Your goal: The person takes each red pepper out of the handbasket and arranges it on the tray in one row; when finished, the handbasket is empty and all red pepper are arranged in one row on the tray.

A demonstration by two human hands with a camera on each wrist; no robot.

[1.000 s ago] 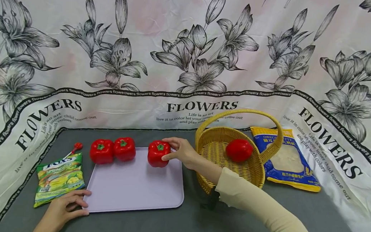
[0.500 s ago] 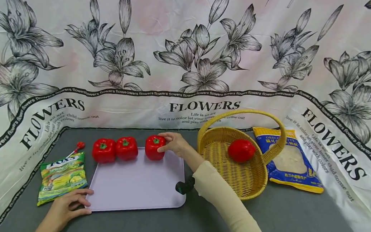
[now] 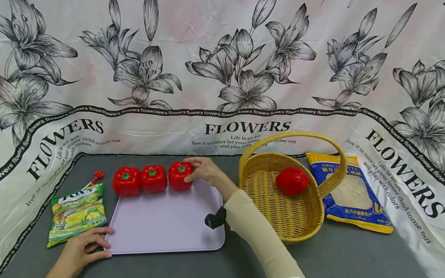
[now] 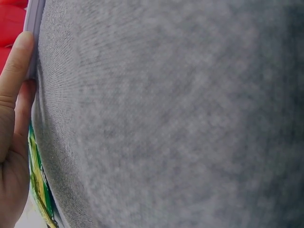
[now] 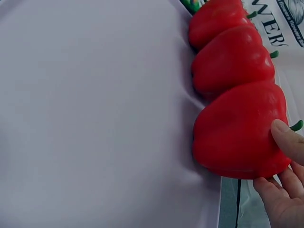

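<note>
My right hand [image 3: 207,171] grips a red bell pepper [image 3: 178,177] at the far edge of the pale lilac tray [image 3: 162,229]. In the right wrist view the thumb [image 5: 288,140] lies on the pepper's side near its green stem, with fingers below. Two more red bell peppers, the middle one [image 3: 154,180] and the left one [image 3: 126,182], stand in a row to its left along that edge. At the tray's near left corner my left hand [image 3: 79,249] holds the rim between thumb and fingers. The left wrist view shows fingers against the tray edge [image 4: 33,23], beside grey cloth.
A yellow wicker basket [image 3: 260,210] with a tall handle stands right of the tray, a red pepper-like item [image 3: 292,181] inside. Behind it lies a blue and yellow pasta bag [image 3: 354,200]. A green candy bag [image 3: 77,215] and a small red-tipped stick [image 3: 98,175] lie left.
My right hand has moved the bell pepper left and back, from over the tray to beside the middle pepper. The left hand has stayed at the tray corner.
</note>
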